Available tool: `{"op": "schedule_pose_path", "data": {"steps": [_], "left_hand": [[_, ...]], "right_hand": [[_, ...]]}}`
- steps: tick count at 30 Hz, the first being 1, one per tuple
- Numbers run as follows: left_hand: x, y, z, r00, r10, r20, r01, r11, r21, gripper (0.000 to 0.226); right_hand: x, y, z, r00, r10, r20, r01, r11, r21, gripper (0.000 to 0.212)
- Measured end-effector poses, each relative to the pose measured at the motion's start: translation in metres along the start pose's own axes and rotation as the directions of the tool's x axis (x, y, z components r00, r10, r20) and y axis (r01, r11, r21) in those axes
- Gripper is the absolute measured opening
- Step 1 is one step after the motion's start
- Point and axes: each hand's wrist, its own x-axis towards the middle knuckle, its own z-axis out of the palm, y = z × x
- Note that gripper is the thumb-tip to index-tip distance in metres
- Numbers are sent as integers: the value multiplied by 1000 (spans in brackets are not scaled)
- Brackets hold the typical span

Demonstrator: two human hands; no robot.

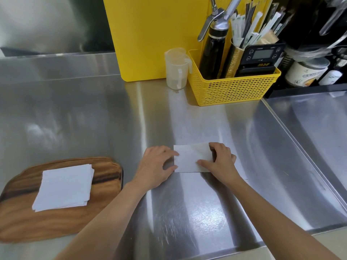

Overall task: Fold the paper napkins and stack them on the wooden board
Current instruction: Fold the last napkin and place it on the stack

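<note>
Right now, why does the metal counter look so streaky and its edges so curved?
Head view: overhead light glares in pale bands off the steel counter; the wide-angle lens bows its edges; the black items at top right are blurred, while both hands, left hand and right hand, and the napkin are fairly sharp.

Two bare forearms — no sleeves, no watch, no rings. Left hand (156,164) and right hand (220,160) ungloved — short nails, slim fingers, narrow wrists.

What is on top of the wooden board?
A stack of white napkins lies on the wooden board, edges slightly offset. Their count and the wood beneath them are hidden.
</note>
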Motion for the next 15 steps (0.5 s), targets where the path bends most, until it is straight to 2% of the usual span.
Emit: {"op": "schedule_pose_path", "data": {"steps": [2,3,5,8,10,12,15], "left_hand": [[0,-1,2,989,128,75,-133,989,59,26],[-1,-2,4,980,172,102,-179,982,64,24],[-1,-3,7,966,227,126,-237,968,76,23],[2,-5,9,952,288,106,-299,948,112,20],[3,-5,9,946,310,97,-322,937,139,20],[4,-5,10,946,306,107,-319,937,143,19],[7,-1,9,976,196,97,-200,979,38,21]], "right_hand": [[-3,2,-3,997,-54,-47,55,998,27,55],[-5,3,-5,991,-113,-72,115,993,28,59],[-9,4,-9,971,-223,-84,225,974,15,57],[-10,9,-10,942,-335,-6,335,942,-4,43],[-12,13,-10,915,-392,93,397,917,-37,34],[-15,16,-9,887,-430,167,449,888,-100,33],[-16,16,-8,902,-412,125,427,895,-130,41]]}}
